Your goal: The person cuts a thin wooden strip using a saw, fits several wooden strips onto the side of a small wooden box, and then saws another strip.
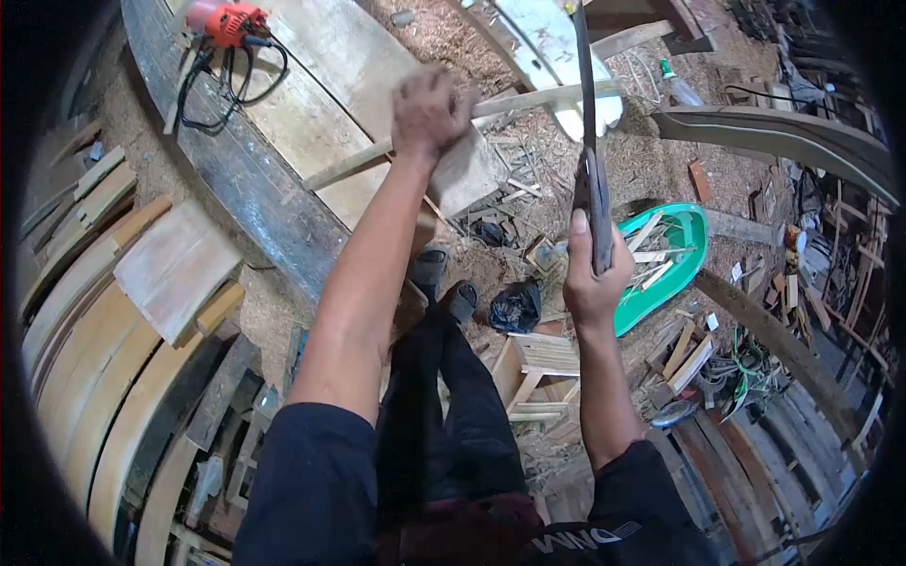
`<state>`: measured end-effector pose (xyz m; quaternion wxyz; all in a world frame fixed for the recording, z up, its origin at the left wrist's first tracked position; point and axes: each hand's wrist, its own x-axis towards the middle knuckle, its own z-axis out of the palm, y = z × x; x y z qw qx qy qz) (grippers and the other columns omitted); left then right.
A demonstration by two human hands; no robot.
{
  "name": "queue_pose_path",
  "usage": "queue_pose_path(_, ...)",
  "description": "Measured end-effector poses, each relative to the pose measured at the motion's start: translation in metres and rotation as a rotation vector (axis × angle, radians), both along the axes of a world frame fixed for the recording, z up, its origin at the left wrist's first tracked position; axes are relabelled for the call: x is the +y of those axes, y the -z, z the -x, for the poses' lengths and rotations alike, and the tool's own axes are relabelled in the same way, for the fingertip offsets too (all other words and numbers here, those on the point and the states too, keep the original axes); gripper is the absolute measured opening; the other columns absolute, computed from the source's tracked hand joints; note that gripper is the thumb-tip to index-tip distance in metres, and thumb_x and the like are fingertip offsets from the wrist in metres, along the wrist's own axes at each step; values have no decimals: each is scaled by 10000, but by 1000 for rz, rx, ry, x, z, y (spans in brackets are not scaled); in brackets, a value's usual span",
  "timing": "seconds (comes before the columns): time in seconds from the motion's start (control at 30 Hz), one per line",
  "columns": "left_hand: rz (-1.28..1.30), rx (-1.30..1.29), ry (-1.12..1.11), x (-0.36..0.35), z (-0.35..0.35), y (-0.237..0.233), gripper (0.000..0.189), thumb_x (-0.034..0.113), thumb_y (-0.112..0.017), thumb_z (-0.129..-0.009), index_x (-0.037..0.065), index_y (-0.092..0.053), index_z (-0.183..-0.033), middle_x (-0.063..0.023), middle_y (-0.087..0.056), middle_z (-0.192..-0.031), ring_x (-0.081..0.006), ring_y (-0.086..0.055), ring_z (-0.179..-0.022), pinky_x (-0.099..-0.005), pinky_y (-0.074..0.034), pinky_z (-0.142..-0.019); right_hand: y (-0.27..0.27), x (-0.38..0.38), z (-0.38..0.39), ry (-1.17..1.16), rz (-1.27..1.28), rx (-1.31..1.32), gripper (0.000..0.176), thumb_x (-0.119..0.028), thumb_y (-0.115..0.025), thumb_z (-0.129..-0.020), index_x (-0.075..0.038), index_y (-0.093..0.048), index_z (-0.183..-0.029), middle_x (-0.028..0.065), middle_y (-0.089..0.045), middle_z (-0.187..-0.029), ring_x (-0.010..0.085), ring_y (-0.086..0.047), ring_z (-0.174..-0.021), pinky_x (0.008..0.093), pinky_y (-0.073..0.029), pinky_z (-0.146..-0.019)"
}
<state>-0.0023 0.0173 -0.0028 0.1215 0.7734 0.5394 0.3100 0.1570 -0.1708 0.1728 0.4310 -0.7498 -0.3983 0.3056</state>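
Note:
My left hand [431, 115] is closed over a long, thin wooden strip [543, 97], pressing it against the wide pale boards [344, 47]. The hand is slightly blurred. One end of the strip rests on the boards, and the other reaches out to the right. My right hand [596, 278] is wrapped round the dark handle of a long, narrow, dark-bladed tool [589, 90], its thumb laid along the handle. This tool stands nearly edge-on to me, pointing away, and its blade overlaps the strip near the right end.
An orange power tool [226, 24] with a coiled black cord lies on the boards. A green tub [700, 236] of wood offcuts stands right of my right hand. Below are a black bag [515, 307] and a small wooden frame [538, 363]. Stacked timber [104, 340] lines the left.

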Motion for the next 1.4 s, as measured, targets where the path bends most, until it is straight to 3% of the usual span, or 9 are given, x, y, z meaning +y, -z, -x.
queue_pose_path(0.2, 78, 30, 417, -31, 6, -33, 133, 159, -656, -888, 135, -663, -1018, -111, -680, -952, -304, -661, -911, -421, -522, -809, -34, -62, 8, 80, -16, -164, 268, -200, -686, -936, -25, -573, -767, 7, -468, -583, 79, -427, -541, 284, -371, -502)
queue_pose_path(0.5, 395, 50, 794, -107, 33, -279, 164, 128, -659, -802, 117, -671, -966, -126, -676, -803, -360, -654, -713, -448, -522, -658, -177, -48, -5, -210, -162, -751, 316, -230, -779, -822, 11, -577, -854, 209, -608, -840, 402, -580, -834, 455, -462, -775)
queue_pose_path(0.6, 172, -85, 865, -131, 38, -357, 265, 112, -701, -826, 59, -691, -1085, -73, -674, -723, -240, -643, -596, -373, -498, -562, -239, -62, -8, -310, -216, -851, 344, -280, -758, -833, 10, -575, -862, 195, -598, -813, 396, -571, -841, 465, -440, -783)
queue_pose_path(0.73, 752, -525, 925, -155, 44, -469, 409, 39, -769, -828, 1, -645, -1216, 79, -556, -696, 11, -420, -572, -190, -326, -478, -310, -112, -4, -323, -150, -638, 323, -293, -744, -857, -11, -598, -797, 173, -602, -725, 381, -593, -714, 446, -453, -667)
queue_pose_path(0.83, 696, -523, 1036, -174, 39, -528, 432, 32, -768, -825, 8, -632, -1235, 82, -562, -711, 8, -399, -563, -191, -309, -486, -346, -153, 6, -168, -144, -385, 322, -287, -766, -855, -16, -615, -768, 103, -545, -628, 246, -527, -557, 362, -413, -544)
queue_pose_path(0.93, 659, -679, 1078, -200, 25, -550, 390, 8, -738, -839, 6, -637, -1216, 82, -555, -728, -1, -389, -595, -180, -298, -526, -353, -193, 19, -25, -275, -182, 332, -291, -818, -814, -18, -629, -815, 12, -467, -618, 99, -422, -571, 293, -369, -526)
queue_pose_path(1.1, 467, -580, 1122, -231, 14, -548, 337, 40, -744, -858, 5, -640, -1177, 23, -666, -869, -36, -558, -771, -207, -478, -682, -384, -266, 44, 279, -208, -251, 358, -253, -869, -756, -18, -619, -857, -33, -495, -653, 71, -432, -604, 260, -377, -543)
queue_pose_path(1.17, 667, -928, 1187, -270, -1, -546, 234, 45, -665, -932, -36, -642, -1150, -13, -673, -927, -43, -570, -795, -209, -475, -729, -396, -289, 55, 397, -234, -246, 359, -228, -881, -745, -7, -640, -893, -42, -549, -687, 41, -465, -618, 223, -391, -555)
queue_pose_path(1.4, 802, -823, 1197, -404, -31, -567, 226, 102, -584, -995, -52, -630, -1154, -42, -673, -943, -59, -588, -859, -230, -488, -741, -396, -373, 102, 899, -370, -292, 304, -205, -829, -813, -38, -587, -738, -46, -520, -630, 37, -432, -567, 233, -355, -506)
